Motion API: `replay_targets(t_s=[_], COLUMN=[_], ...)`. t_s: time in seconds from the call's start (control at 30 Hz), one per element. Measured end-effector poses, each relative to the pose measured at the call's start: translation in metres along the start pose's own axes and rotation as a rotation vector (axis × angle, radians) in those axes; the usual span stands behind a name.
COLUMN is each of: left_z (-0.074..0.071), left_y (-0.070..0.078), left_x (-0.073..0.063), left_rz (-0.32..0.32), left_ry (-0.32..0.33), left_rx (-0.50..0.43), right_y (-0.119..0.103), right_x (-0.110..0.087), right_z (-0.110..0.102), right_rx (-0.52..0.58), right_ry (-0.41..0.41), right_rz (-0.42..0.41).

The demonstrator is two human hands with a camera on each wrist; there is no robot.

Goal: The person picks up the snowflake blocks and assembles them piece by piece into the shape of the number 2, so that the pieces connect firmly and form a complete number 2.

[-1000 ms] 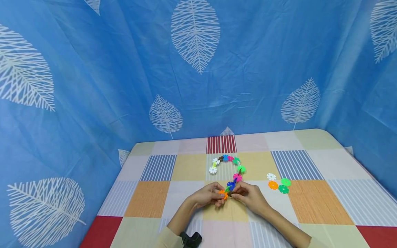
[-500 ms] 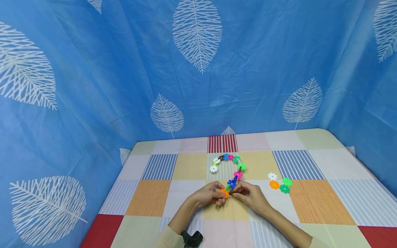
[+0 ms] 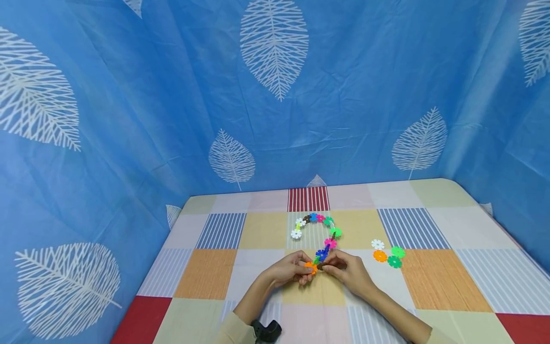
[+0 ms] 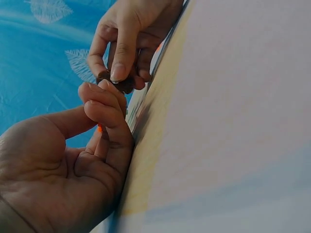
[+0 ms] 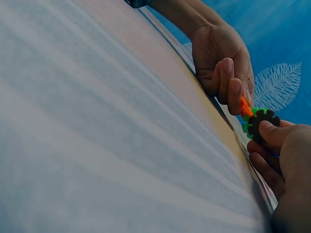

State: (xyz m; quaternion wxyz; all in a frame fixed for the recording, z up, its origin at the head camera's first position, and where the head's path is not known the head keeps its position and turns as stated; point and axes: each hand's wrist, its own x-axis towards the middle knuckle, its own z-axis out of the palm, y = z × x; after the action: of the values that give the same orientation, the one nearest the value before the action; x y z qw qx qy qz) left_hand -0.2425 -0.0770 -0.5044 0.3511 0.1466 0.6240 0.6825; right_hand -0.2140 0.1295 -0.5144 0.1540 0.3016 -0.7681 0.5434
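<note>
Near the table's middle, my left hand (image 3: 289, 271) pinches an orange snowflake disc (image 3: 311, 267) between thumb and fingers. That disc is at the near end of a curved chain of slotted, flower-shaped plastic discs, beside a green disc (image 5: 247, 129) and a blue disc (image 3: 321, 254). My right hand (image 3: 350, 273) pinches a dark brown snowflake disc (image 5: 260, 124), its thumb flat on the face. In the right wrist view the brown disc overlaps the green one, right at the orange disc. From the left wrist, my fingers hide most of the orange disc.
The chain's far part arcs back to a white end disc (image 3: 296, 234). To the right lie several loose discs, among them a white disc (image 3: 377, 244) and an orange loose disc (image 3: 380, 256). A patchwork cloth (image 3: 253, 282) covers the table; a blue leaf-print curtain (image 3: 343, 119) surrounds it.
The head view has shifted slightly. Both hands keep their grips on the orange and brown discs, almost in the same place.
</note>
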Motion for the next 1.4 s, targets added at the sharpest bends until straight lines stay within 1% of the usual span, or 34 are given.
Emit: replay_targets(t_s=[0.13,0.27,0.3,0.43,0.5,0.53,0.6,0.67,0.73,0.83,0.97,1.03,1.07,1.1,1.23,1.27,1.3,1.33,1.4], left_z=[0.0,0.001,0.001,0.001,0.002,0.002,0.002,0.002,0.003,0.003,0.004,0.005,0.005,0.005,0.003,0.002,0.0,-0.001,-0.003], left_y=[0.001,0.002,0.002,0.0,0.0,0.0,0.0,0.001,0.001,0.0,-0.001,-0.001,0.0,0.0,0.002,0.002,0.003,0.003,0.003], left_x=[0.0,0.0,0.0,0.001,0.001,0.002,0.001,0.001,0.001,0.0,0.0,0.001,0.001,0.001,-0.001,-0.002,-0.003,-0.005,-0.007], left_rz=[0.007,0.013,0.011,0.041,0.057,0.066,0.066,0.06,0.054,0.042,0.016,0.009,0.007,0.005,-0.012,-0.022,-0.03,-0.038,-0.046], left_ry=[-0.015,-0.031,-0.03,-0.027,-0.023,-0.025,-0.023,-0.022,-0.025,-0.015,0.004,0.017,0.023,0.028,0.052,0.055,0.057,0.058,0.054], left_rx=[-0.005,-0.008,-0.008,0.029,0.053,0.069,0.086,0.095,0.093,0.07,0.041,0.045,0.05,0.055,0.074,0.071,0.067,0.062,0.051], right_y=[-0.015,-0.018,-0.014,0.005,0.007,0.003,-0.008,-0.018,-0.021,-0.017,0.001,0.01,0.013,0.016,0.027,0.03,0.033,0.036,0.041], right_x=[0.003,0.004,0.003,-0.001,-0.002,-0.001,0.001,0.003,0.004,0.002,-0.002,-0.004,-0.004,-0.003,0.005,0.007,0.01,0.012,0.016], right_z=[-0.003,-0.002,-0.001,0.003,0.003,0.003,0.002,0.002,0.002,0.003,0.001,-0.003,-0.006,-0.009,-0.02,-0.023,-0.025,-0.026,-0.028], right_rx=[0.023,0.059,0.075,0.092,0.093,0.083,0.067,0.048,0.025,0.015,0.028,0.002,-0.019,-0.051,-0.244,-0.283,-0.322,-0.351,-0.373], right_ry=[-0.013,-0.008,-0.005,0.003,0.0,-0.004,-0.012,-0.017,-0.016,-0.019,-0.072,-0.076,-0.061,-0.033,0.144,0.171,0.18,0.171,0.102], right_rz=[0.001,0.033,0.038,0.051,0.038,0.034,0.014,0.011,0.012,0.031,0.087,0.107,0.106,0.092,0.0,-0.011,-0.014,-0.01,0.017])
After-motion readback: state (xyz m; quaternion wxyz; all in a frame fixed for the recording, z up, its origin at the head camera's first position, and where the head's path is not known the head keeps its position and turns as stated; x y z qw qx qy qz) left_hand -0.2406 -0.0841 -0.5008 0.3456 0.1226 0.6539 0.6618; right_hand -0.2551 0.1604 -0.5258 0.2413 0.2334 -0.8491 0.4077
